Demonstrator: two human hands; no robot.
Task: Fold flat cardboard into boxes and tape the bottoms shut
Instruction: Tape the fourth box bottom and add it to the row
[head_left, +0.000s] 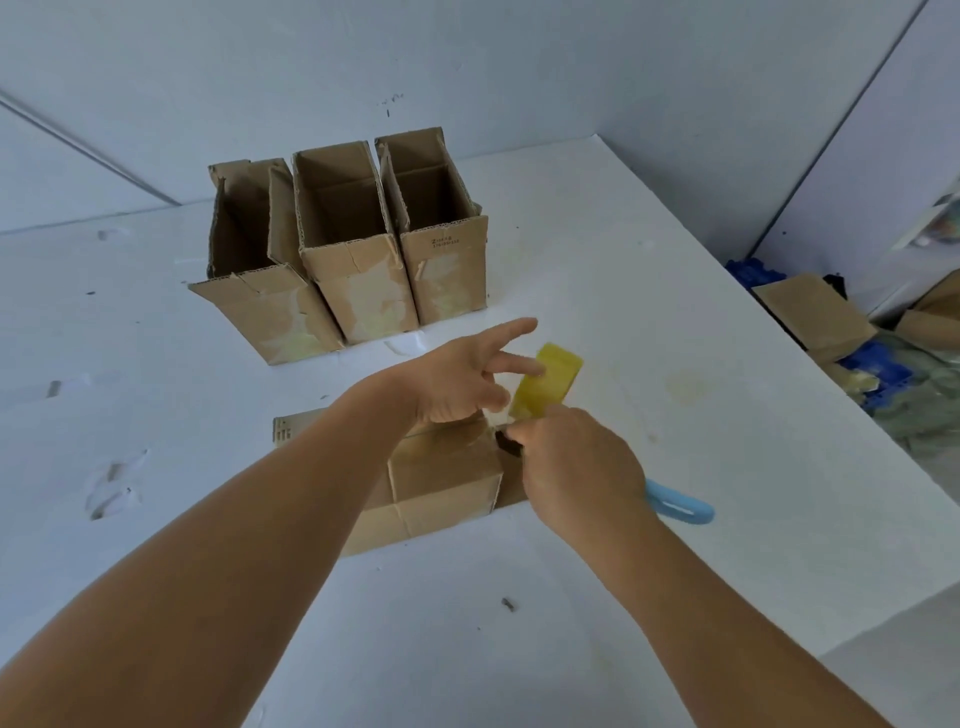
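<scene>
So the box (441, 478) being worked on lies on its side on the white counter (675, 312), about mid-counter and nearer the front edge than the back, with both hands right at its far end. The left hand (457, 384) sits over the top far corner of the box, fingers spread out pretty straight, a couple of them touching the yellow roll of tape (550, 382). The roll stands up on edge just past the box end, between the two hands. The right hand (576, 467) is curled around a pair of scissors (675, 506), only the light blue handle loop sticking out behind the palm; the blades are mostly hidden, just a dark bit by the fingertips at the tape.

Back toward the far edge of the counter, three finished boxes (353, 244) stand upright in a row, touching each other, open tops up, old tape marks on the fronts. Well apart from the hands. Off the right edge, lower down, there's more cardboard (810, 312) and some blue stuff (878, 366) I can't make out.
</scene>
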